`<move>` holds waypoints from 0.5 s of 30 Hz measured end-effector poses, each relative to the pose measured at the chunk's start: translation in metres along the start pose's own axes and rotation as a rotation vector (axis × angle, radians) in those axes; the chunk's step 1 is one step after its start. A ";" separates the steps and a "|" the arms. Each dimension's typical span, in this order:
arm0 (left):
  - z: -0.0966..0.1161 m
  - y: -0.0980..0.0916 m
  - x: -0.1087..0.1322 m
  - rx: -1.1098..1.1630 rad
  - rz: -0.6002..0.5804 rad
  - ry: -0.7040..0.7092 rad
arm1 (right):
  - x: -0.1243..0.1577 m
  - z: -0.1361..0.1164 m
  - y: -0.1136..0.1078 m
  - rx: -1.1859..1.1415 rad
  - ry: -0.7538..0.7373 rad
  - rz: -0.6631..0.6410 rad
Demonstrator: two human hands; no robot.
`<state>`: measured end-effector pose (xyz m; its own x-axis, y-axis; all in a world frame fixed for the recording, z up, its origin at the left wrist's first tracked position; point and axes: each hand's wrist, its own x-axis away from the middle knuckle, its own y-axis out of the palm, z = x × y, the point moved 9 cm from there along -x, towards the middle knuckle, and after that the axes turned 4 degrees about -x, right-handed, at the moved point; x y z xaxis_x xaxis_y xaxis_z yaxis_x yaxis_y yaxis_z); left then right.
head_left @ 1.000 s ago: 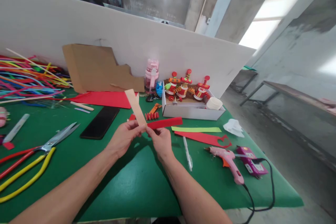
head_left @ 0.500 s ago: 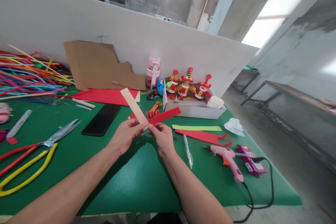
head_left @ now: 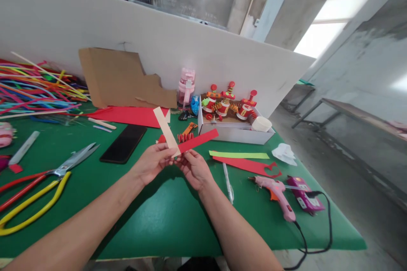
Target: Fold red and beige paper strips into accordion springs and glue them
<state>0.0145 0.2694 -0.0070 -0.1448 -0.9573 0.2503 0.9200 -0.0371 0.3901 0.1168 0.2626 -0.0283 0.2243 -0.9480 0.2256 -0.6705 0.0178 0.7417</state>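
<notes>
A cream paper strip (head_left: 164,127) and a red paper strip (head_left: 200,140) meet at their lower ends in a V, held up over the table. My left hand (head_left: 154,163) is closed, its thumb and fingers pinching the strips at the joint from the left. Just right of the joint, my right hand (head_left: 195,170) also pinches the strips at their lower edge, its other fingers curled below. Fingers partly hide how the ends overlap. Behind the strips lies a small red folded paper spring (head_left: 185,137), apart from both hands.
A pink glue gun (head_left: 275,188) with a black cord lies at the right, near a white pen (head_left: 228,184) and a lime strip (head_left: 238,155). Scissors (head_left: 65,169) and a black phone (head_left: 123,144) lie left. A white box (head_left: 237,134) holds red paper figures.
The cream strip has swung more upright, its top shifting right. My right thumb has moved down off the front of the joint, while the red strip has stayed nearly in place.
</notes>
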 end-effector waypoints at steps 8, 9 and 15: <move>0.003 0.000 0.001 -0.114 0.013 0.062 | 0.002 0.000 -0.005 0.061 0.007 0.041; 0.003 0.000 0.001 -0.118 0.018 0.067 | 0.002 0.000 -0.005 0.075 0.009 0.046; 0.004 -0.002 0.003 -0.110 0.074 0.082 | 0.003 -0.004 -0.007 0.122 -0.057 0.095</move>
<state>0.0105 0.2680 -0.0036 -0.0487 -0.9785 0.2005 0.9621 0.0080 0.2727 0.1252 0.2609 -0.0298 0.1174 -0.9605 0.2524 -0.7688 0.0729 0.6353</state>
